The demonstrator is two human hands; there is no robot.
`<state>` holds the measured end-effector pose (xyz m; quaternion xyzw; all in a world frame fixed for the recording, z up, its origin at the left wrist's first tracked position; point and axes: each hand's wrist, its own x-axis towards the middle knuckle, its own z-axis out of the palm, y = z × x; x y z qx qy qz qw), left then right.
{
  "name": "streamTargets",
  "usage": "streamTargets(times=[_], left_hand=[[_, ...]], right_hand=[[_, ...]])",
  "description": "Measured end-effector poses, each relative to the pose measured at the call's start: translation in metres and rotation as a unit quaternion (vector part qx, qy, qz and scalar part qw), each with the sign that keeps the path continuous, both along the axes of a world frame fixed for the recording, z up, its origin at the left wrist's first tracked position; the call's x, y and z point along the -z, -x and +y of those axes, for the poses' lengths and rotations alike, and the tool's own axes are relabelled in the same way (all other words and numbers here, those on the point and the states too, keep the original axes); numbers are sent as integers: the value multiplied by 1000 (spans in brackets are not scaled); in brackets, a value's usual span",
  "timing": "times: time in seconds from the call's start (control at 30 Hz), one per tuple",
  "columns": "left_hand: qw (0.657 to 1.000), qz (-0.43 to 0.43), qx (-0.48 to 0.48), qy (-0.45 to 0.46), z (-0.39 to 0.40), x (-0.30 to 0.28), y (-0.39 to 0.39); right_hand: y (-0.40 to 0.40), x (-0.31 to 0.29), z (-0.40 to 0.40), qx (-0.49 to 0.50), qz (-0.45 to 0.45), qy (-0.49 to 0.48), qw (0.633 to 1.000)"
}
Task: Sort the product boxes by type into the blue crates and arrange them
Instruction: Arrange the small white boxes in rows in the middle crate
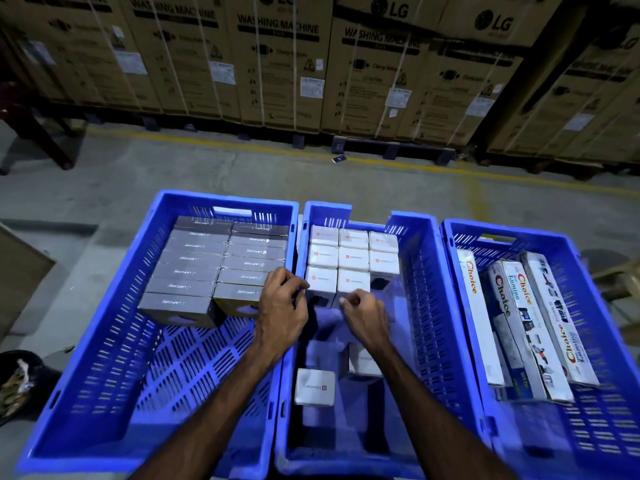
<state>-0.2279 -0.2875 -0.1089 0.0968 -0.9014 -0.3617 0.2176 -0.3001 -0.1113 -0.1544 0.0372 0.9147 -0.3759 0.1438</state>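
At the lower left of the frame you have a blue slotted plastic crate holding dark grey rectangular Lapcare boxes, laid flat in 2 columns against its far end; the near half of its floor is bare.

Your left hand sits at the centre of the frame, over the wall shared by this crate and the middle one. Its fingers are curled and its fingertips touch the left edge of the nearest white box in the block; whether it truly grips that box you cannot tell from here.

The middle blue plastic crate has small white cube-shaped cardboard boxes with red logos packed side by side at its far end, 3 across in the back 2 rows and 2 in the front row. Your right hand hovers just in front of that front row, fingers curled in with the thumb and forefinger close together; it appears to hold nothing. Below your wrists, in the near half of this crate, 1 loose white cube box lies on its side, and another loose white box sits partly hidden under your right forearm.

At the right of the frame, a third blue slotted crate holds long white "Choice" cartons lying lengthwise, leaning on each other.

Across the top of the frame stand brown cardboard LG washing-machine cartons behind a yellow floor line.
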Motion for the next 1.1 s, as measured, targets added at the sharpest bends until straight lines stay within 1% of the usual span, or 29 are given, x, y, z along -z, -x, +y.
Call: streamTargets(times=[0.07,0.13,0.23,0.3,0.43,0.57,0.73,0.83,0.93,1.03,1.1], left_hand=[[1000,0,0,0,0,0,0],[1000,-2,-1,-1,0,-1,0],[1000,-3,0,-4,0,-2,-1],[1000,-4,0,-5,0,-2,-1],[1000,-6,-1,-5,0,-3,-1],[1000,-5,1,-5,0,-3,-1],[1000,-8,0,-10,0,0,-2],[1000,-8,3,-12,0,1,-2],[1000,-5,2,-6,-1,2,-1],[999,0,22,30,1,1,-2],[996,-3,49,69,3,1,-2]], right_hand=[[3,8,-1,-61,-21,-8,998],[6,15,-2,-122,-47,-36,991],[13,25,-7,-195,-90,-80,973],[16,28,-12,-243,-101,-94,960],[20,29,-20,-290,-85,-104,948],[28,59,-14,-315,-93,-121,937],[11,27,-10,-309,-102,-154,933],[2,4,10,-312,-88,-144,935],[-8,-33,40,-328,-59,-120,935],[-16,-59,76,-370,-111,-98,917],[-23,-57,96,-384,-106,-118,909]])
